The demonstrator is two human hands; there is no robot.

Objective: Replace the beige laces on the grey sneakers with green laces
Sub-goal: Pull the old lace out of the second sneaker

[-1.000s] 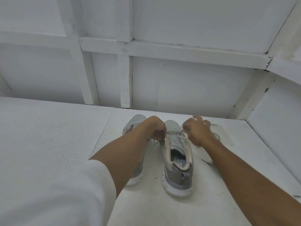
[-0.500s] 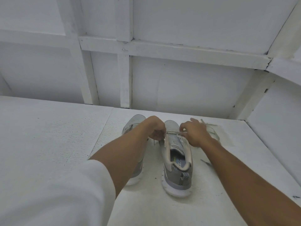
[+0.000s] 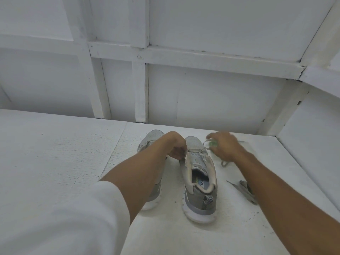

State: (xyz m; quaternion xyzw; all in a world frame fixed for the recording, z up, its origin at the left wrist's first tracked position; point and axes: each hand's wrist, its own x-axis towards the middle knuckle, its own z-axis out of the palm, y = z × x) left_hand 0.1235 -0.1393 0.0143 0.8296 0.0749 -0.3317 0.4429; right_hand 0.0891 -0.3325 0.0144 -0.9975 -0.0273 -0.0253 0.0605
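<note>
Two grey sneakers stand side by side, heels toward me. The right sneaker [image 3: 199, 183] is in plain sight; my left forearm covers most of the left sneaker [image 3: 152, 138]. My left hand [image 3: 175, 147] pinches the left edge of the right sneaker's eyelet row. A beige lace [image 3: 197, 150] crosses the front eyelets and runs right to my right hand [image 3: 225, 147], which is blurred and grips it away from the shoe. A green patch [image 3: 213, 143] shows by its fingers. More lace [image 3: 224, 163] trails below that hand.
A loose flat lace [image 3: 242, 188] lies on the white board to the right of the right sneaker, partly under my right forearm. A white framed wall [image 3: 184, 92] rises close behind the sneakers, and a side wall [image 3: 311, 144] closes off the right.
My right hand has moved right and away from the sneaker, drawing the lace out with it. My left hand has stayed at the eyelets.
</note>
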